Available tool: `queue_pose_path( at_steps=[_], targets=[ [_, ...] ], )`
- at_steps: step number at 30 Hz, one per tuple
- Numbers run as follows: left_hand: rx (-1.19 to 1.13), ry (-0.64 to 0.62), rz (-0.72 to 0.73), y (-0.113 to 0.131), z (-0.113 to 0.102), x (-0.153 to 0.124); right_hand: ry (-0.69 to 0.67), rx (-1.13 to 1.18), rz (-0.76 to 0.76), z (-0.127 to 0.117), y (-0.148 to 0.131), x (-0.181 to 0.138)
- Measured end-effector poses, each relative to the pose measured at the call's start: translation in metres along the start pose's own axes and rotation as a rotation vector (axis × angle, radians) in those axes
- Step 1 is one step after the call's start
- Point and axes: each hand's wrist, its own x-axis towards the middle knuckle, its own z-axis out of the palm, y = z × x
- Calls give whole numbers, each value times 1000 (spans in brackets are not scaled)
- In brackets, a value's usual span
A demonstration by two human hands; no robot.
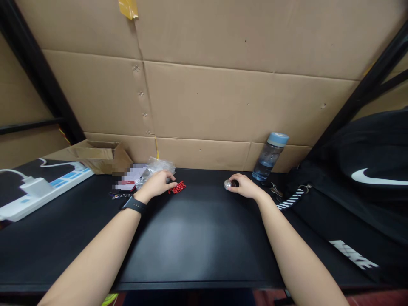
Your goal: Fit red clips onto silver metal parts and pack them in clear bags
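Two bare hands work at opposite ends of a shared line across a black tabletop, with twelve o'clock toward the cardboard wall. The right hand grasps a rounded silver piece at its nine o'clock, thumb on the near side and fingers curled over the far side; a dark patch shows beside the silver, though what it belongs to cannot be told. The piece looks round, offering no clear long axis. Roughly level with it, well off at nine o'clock, lies a bunched red cord, its loops pointing no single way. The left hand is by far the nearer to the cord, which sits at its three to four o'clock, thumb tip appearing to touch the strands. Whether those bent fingers grip anything beneath them cannot be told. A crumpled clear plastic bag lies just beyond, at that hand's twelve o'clock; a blue-capped water bottle stands between one and two o'clock from the right hand.
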Motion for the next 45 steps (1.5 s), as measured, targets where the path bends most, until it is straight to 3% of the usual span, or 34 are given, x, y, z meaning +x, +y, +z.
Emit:
queue_pose_path(
  at_steps=[3,8,14,25,31,35,45],
  targets=[
    [11,-25,2,-3,-2,0,-64,33,-29,0,2,1],
    [9,-7,-15,3,-7,-2,-51,28,-28,1,4,2],
    [-105,-66,174,20,-15,-5,-44,45,-39,3,7,3],
    [-143,-84,223,16,-7,-4,51,110,-110,-3,1,1],
    [-231,6,174,42,-20,-8,194,303,-235,-12,-27,-4],
    [-306,79,155,64,-18,-11,161,475,-360,-15,-56,-12],
    [-295,294,206,95,-9,-18,321,522,-415,-3,-102,-24]
  ],
)
